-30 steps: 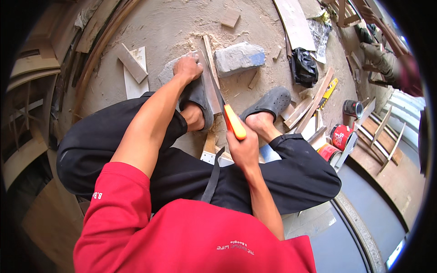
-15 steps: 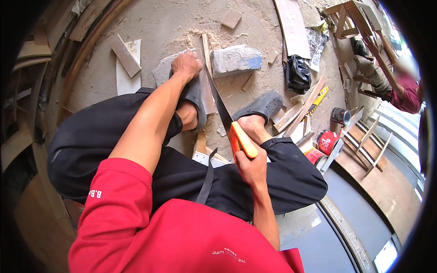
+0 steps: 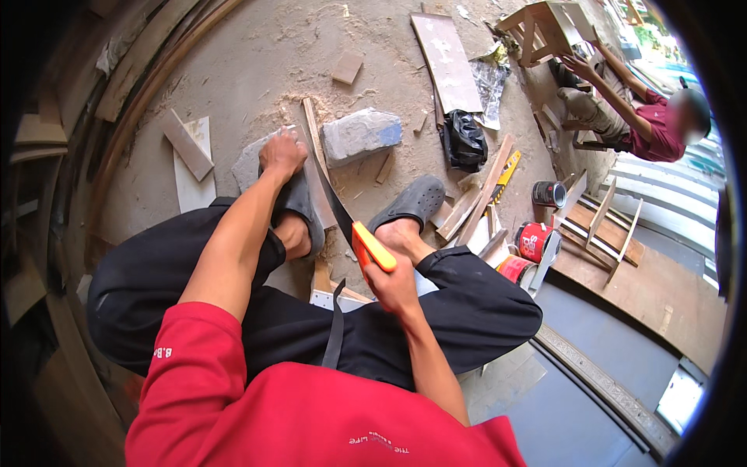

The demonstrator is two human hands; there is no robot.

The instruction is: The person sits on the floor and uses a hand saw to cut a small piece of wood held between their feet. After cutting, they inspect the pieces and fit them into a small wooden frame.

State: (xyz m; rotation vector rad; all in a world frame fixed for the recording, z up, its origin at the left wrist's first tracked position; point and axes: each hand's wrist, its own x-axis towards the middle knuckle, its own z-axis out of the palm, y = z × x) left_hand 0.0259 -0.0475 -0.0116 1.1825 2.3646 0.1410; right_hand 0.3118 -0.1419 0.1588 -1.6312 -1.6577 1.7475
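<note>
In the head view, a person in a red shirt sits low over a dusty floor (image 3: 257, 70). The right hand (image 3: 395, 284) is closed around the orange handle of a saw (image 3: 373, 247), whose dark blade slants away along the edge of a board (image 3: 317, 191). The left hand (image 3: 282, 153) is bunched over the board's far end, fingers curled; whether they grip or only press, one cannot tell. A grey shoe (image 3: 302, 204) lies against the board's left side. Just right of the blade is a thin wood strip (image 3: 310, 121), then a grey stone block (image 3: 362, 138) with a blue patch.

Sawdust and wood scraps litter the floor. Farther right lie a long plank (image 3: 445, 62), a black plastic bag (image 3: 465, 144) and a yellow-and-black tool (image 3: 507, 175), with a dark can (image 3: 549, 194) and a red can (image 3: 537, 242) nearby. Long boards line the room's left side. At upper right, another person (image 3: 657, 128) reaches to a wooden frame (image 3: 548, 31); beside them is pale ribbed sheeting (image 3: 661, 187).
</note>
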